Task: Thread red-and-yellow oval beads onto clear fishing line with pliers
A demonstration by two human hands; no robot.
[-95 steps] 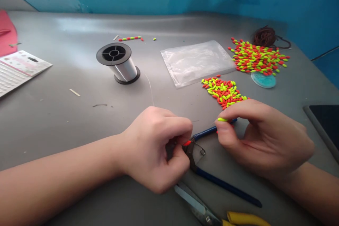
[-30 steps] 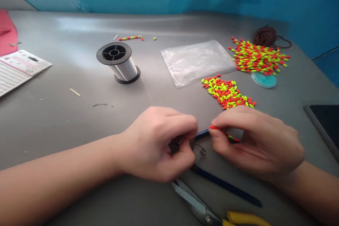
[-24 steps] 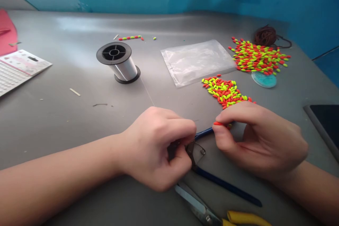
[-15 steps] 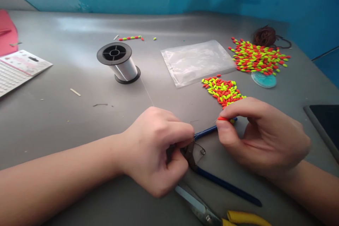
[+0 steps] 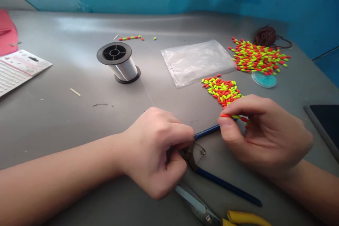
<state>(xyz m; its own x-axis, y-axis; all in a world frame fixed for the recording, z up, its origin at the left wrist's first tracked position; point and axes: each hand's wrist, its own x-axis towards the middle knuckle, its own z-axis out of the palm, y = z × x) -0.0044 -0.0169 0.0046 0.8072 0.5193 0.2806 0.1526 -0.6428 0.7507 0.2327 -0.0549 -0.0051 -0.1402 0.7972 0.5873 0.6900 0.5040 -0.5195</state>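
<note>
My left hand is closed, its thumb and fingers pinching a thin clear line that runs from the spool. My right hand pinches an orange bead between thumb and forefinger. Behind that bead, green and orange beads sit in a row across the inside of the hand. A faint stretch of line spans the gap between both hands. Blue-handled pliers lie under and beside my left hand, which hides part of them. Just beyond my right hand is a small pile of beads.
Yellow-handled scissors lie at the front. A clear plastic bag is behind the hands. Farther right are a larger bead pile, a turquoise disc and brown cord. A white card lies left.
My right hand has shifted slightly right, away from my left hand. More of the row of beads behind its fingertips now shows. My left hand has barely moved.
</note>
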